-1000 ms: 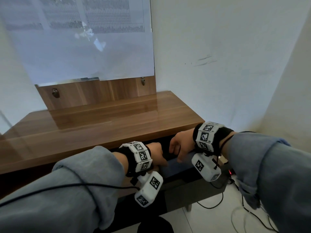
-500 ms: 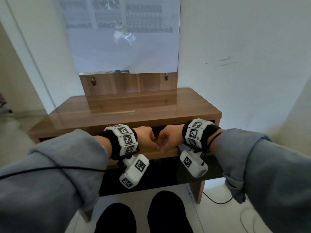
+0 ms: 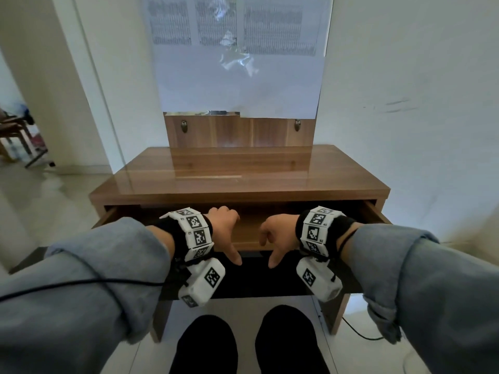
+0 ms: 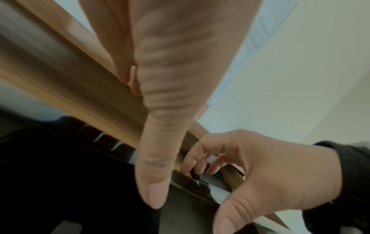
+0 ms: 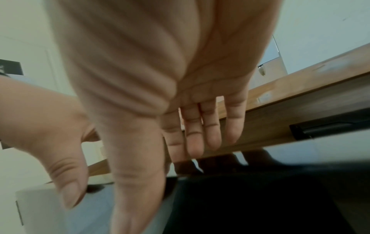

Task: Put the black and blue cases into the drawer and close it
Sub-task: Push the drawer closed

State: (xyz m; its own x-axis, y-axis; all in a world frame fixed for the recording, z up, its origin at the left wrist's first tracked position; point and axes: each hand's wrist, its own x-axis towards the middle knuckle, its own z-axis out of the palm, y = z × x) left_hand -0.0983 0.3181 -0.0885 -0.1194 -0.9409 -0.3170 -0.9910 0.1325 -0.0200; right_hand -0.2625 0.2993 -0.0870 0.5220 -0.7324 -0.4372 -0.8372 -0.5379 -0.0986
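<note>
The wooden desk (image 3: 243, 182) has its wide drawer (image 3: 248, 230) pulled out toward me; the part of its floor that shows is bare wood. My left hand (image 3: 225, 233) and right hand (image 3: 278, 236) sit side by side at the drawer front (image 3: 251, 245), fingers curled on it and thumbs pointing down. The left wrist view shows my left thumb (image 4: 154, 174) and the right hand (image 4: 260, 166) hooked at the wooden edge. The right fingers (image 5: 200, 134) lie against the wood. No black or blue case is plainly visible.
A paper-covered mirror panel (image 3: 240, 76) stands at the back of the desk. A glossy black panel (image 3: 270, 279) lies below the drawer. My dark shoes (image 3: 205, 346) are on the floor beneath. A cable (image 3: 361, 336) runs by the right leg, and a chair (image 3: 19, 139) stands far left.
The drawer has slid out toward me with both hands on its front. My hands have moved apart, and my head has drawn back.
</note>
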